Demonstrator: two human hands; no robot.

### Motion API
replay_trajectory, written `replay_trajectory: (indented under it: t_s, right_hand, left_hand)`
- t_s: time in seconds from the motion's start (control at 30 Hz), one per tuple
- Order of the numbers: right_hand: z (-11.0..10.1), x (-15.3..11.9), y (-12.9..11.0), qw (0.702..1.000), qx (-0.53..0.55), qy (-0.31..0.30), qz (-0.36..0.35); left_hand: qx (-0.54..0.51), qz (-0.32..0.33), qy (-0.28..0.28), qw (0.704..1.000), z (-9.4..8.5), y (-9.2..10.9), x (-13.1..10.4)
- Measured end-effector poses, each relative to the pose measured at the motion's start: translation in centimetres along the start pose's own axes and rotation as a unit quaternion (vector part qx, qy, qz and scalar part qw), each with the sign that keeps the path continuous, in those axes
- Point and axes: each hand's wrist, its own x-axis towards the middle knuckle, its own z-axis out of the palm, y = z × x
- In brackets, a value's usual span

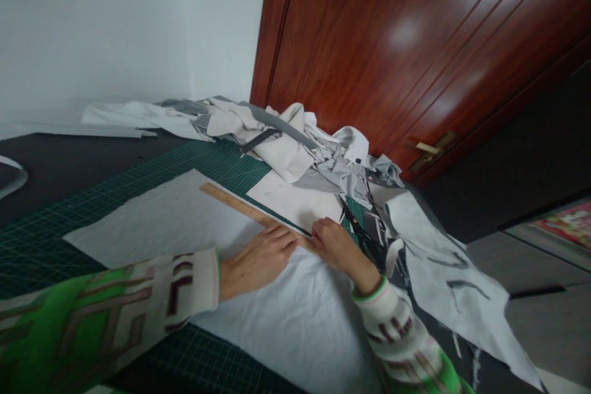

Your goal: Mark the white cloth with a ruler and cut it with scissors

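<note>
A large piece of white cloth (277, 308) lies over a green cutting mat (231, 157) with a fine grid. Along the cloth's far edge runs a wooden ruler (235, 202). My left hand (263, 258) rests on the ruler, fingers bent together and pressing it against the cloth. By the ruler's right end, my right hand (335, 245) is closed in a pinch at the cloth's edge; what is between its fingers is hidden. Black-handled scissors (362, 234) lie just beyond my right hand. A flat pale sheet (295, 200) lies behind the ruler.
A heap of white and grey fabric scraps (286, 141) spreads along the back of the table. More white cloth (452, 277) lies at the right. Behind stand a white wall (115, 31) and a reddish wooden door (360, 43) with a metal handle (429, 149).
</note>
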Motion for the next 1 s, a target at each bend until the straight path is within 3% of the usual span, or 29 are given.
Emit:
replay_trajectory:
  t_s: [0.53, 1.0]
  right_hand:
    - [-0.5, -0.6, 0.3, 0.999, -0.022, -0.016, -0.018]
    - [-0.9, -2.4, 1.4, 0.997, -0.04, -0.062, 0.017]
  left_hand:
    - [-0.01, 0.017, 0.024, 1.0, 0.5, 0.0, -0.2]
    - [-0.018, 0.011, 0.018, 1.0, 0.7, 0.0, -0.3]
